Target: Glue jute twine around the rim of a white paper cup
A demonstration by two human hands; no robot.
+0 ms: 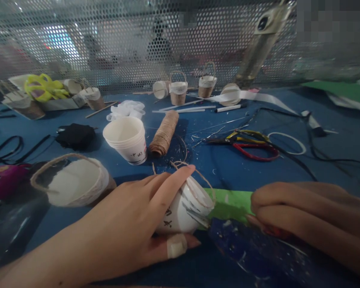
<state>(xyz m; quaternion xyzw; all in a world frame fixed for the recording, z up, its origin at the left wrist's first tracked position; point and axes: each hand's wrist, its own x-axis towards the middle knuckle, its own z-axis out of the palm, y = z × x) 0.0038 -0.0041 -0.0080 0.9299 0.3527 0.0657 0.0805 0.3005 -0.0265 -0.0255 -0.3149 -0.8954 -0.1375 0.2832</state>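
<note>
My left hand (pixel 132 216), with a bandage on its thumb, wraps round a white paper cup (pixel 181 210) tipped toward the right. Thin twine (pixel 208 182) loops at the cup's mouth. My right hand (pixel 312 212) is closed round a blue glue gun (pixel 243 242); its metal nozzle meets the cup near the rim. Under the cup's right side lies a green sheet (pixel 232 200). To the left stands a larger-looking cup with a twine handle (pixel 75 180). Beyond my left hand are a stack of white paper cups (pixel 126 138) and a twine roll (pixel 165 134).
Red-and-yellow-handled scissors (pixel 255 152) lie beyond my right hand, near a black cable (pixel 310 140). Small handled cups (pixel 179 93) line the perforated metal screen (pixel 123 48). A white ribbon (pixel 264 96), a marker (pixel 229 108) and yellow scissors (pixel 45 88) lie farther back. A magenta tool (pixel 6 180) sits left.
</note>
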